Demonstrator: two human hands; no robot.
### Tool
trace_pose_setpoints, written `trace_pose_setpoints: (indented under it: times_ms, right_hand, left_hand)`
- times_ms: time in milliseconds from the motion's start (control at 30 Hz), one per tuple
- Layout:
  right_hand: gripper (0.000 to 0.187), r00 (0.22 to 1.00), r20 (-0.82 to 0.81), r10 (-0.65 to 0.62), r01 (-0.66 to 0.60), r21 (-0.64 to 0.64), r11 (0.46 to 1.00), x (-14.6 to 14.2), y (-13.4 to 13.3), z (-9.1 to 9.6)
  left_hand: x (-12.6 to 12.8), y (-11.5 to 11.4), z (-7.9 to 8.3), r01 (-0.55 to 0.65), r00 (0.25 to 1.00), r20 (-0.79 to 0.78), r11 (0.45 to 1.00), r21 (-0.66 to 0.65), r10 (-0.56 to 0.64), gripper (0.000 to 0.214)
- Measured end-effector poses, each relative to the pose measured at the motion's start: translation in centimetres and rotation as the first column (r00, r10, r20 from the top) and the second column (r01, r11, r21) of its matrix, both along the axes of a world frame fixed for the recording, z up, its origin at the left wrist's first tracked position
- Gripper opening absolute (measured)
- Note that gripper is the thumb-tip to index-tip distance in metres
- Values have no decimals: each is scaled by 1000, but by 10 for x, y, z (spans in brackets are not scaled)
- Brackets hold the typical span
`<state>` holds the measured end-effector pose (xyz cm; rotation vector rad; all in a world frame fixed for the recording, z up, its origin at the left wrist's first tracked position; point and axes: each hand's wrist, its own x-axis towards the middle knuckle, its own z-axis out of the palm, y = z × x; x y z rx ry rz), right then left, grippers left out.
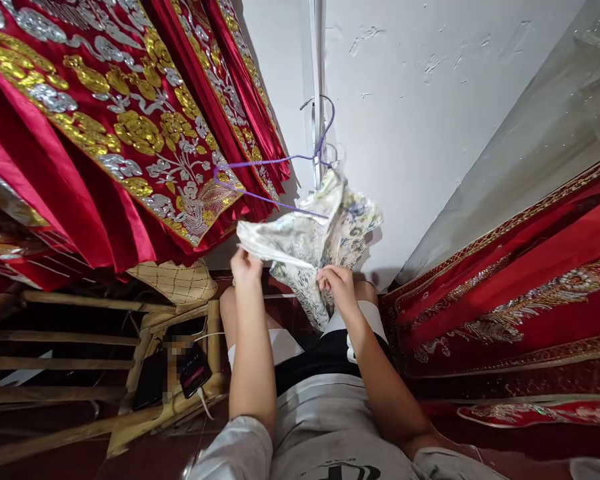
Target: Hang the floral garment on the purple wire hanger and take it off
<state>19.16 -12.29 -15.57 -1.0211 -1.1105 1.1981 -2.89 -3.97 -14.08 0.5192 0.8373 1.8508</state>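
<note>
A white floral top (300,237) with blue and grey print hangs, partly slipped on, from a purple hanger (265,162). The hanger's hook is up against a thin white vertical pole (317,60), and its left arm sticks out bare of cloth. My left hand (247,265) is closed on the left end of the top, which is drawn out sideways. At the lower middle edge, my right hand (336,283) pinches the fabric between thumb and fingers. The lower part of the cloth droops between my knees.
Red embroidered garments (140,133) hang close on the left, and more red beaded cloth (505,313) is on the right. A wooden chair (80,307) with a phone (195,373) and cable stands at lower left. The white wall (405,120) is ahead.
</note>
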Motion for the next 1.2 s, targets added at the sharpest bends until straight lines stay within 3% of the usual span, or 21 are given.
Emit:
trace_pose_setpoints:
  times_ms: [67, 133, 200, 300, 367, 467, 533, 600, 633, 700, 767, 800, 833, 867, 933, 1000, 1100, 1200]
  right_hand:
    - [23, 998, 55, 30, -26, -76, 997, 8, -4, -12]
    - [27, 987, 135, 88, -69, -138, 988, 18, -6, -20]
    - [32, 972, 198, 125, -94, -162, 982, 26, -5, -22]
    - [38, 971, 217, 98, -69, -136, 988, 29, -2, -13]
    - [50, 985, 121, 124, -103, -166, 981, 27, 0, 2]
    - [71, 939, -121, 322, -343, -258, 903, 25, 3, 32]
    - [70, 860, -207, 466, -509, -296, 808, 26, 6, 53]
    - [54, 813, -192, 550, -581, -323, 747, 30, 10, 72]
    - [46, 801, -142, 581, -592, -323, 738, 33, 12, 82]
    - [36, 745, 28, 667, -633, -287, 719, 40, 19, 101]
    - [28, 619, 267, 738, -706, -223, 672, 50, 29, 119]
    - [23, 570, 395, 720, -719, -184, 670, 57, 36, 127]
    - [17, 572, 516, 637, -688, -121, 716, 64, 45, 133]
    - [11, 622, 610, 492, -604, -27, 797, 70, 54, 137]
    - [8, 734, 669, 113, -320, 194, 927, 81, 76, 136]
    - [30, 762, 633, -136, -119, 343, 932, 85, 98, 124]
    - [57, 764, 635, -113, -181, 378, 908, 76, 125, 96]
    - [54, 759, 651, 21, -289, 307, 907, 63, 135, 74]
  left_hand:
    - [18, -15, -23, 11, 1000, 6, 998, -64, -11, 12]
    - [35, -31, -33, 49, 996, -68, 996, -74, -54, 17]
    - [50, -45, -29, 107, 972, -209, 994, -9, -107, 24]
    - [73, -68, -2, 252, 879, -444, 960, 124, -173, 29]
    - [88, -84, 20, 398, 771, -591, 903, 160, -236, 31]
    - [104, -105, 47, 584, 519, -826, 797, 156, -218, 28]
    - [105, -110, 58, 539, 428, -902, 816, 209, -52, 23]
    - [98, -105, 61, 386, 428, -897, 876, 289, 107, 42]
    - [92, -99, 61, 342, 441, -889, 892, 297, 127, 53]
    - [81, -86, 54, 423, 441, -897, 884, 200, -8, 57]
    - [69, -74, 44, 611, 345, -899, 791, -2, -269, 54]
    - [63, -70, 39, 680, 254, -886, 723, -122, -389, 57]
    - [56, -66, 35, 708, 155, -870, 667, -233, -468, 60]
    - [48, -64, 32, 694, 68, -863, 645, -319, -501, 61]
    - [30, -60, 34, 591, -50, -883, 699, -403, -467, 59]
    - [11, -56, 44, 454, -160, -912, 792, -408, -379, 57]
    - [-7, -53, 62, 264, -434, -828, 828, -494, -355, 57]
    - [-9, -54, 70, 41, -650, -624, 801, -598, -433, 50]
